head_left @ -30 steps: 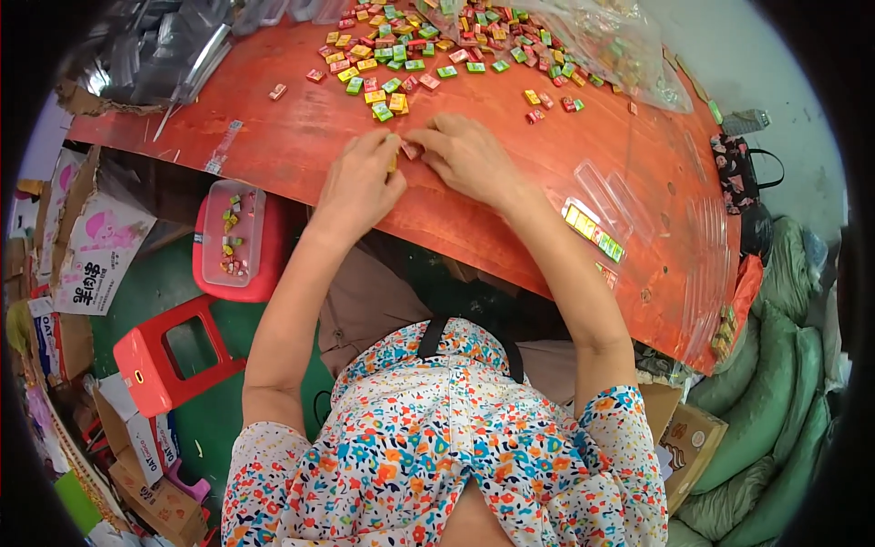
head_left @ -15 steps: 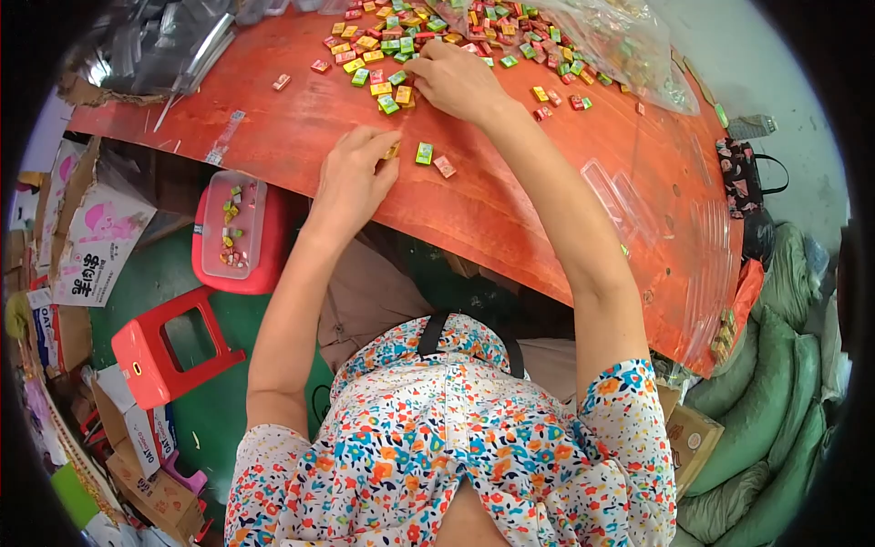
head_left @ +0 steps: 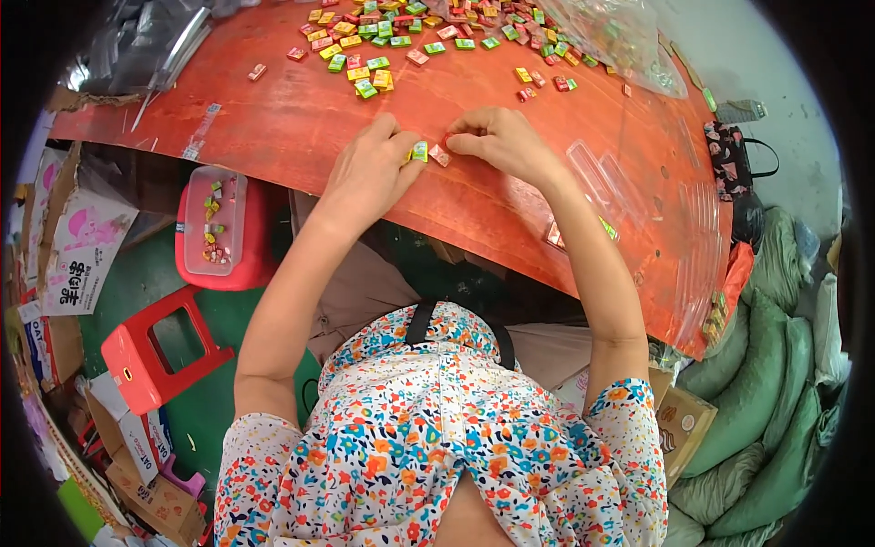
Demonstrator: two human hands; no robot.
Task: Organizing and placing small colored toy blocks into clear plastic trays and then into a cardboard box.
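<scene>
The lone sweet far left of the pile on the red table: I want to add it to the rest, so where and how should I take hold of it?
The lone sweet lies flat on the red table, clear of the pile. Probably best pinch its two long sides from above with the left hand, which is nearer. Nothing crowds it, so fingertips fit either side.

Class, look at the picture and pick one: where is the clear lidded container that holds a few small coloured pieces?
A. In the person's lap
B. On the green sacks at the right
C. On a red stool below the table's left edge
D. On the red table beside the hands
C: the clear lidded container sits on a red stool below the red table, left of the left hand.
</scene>
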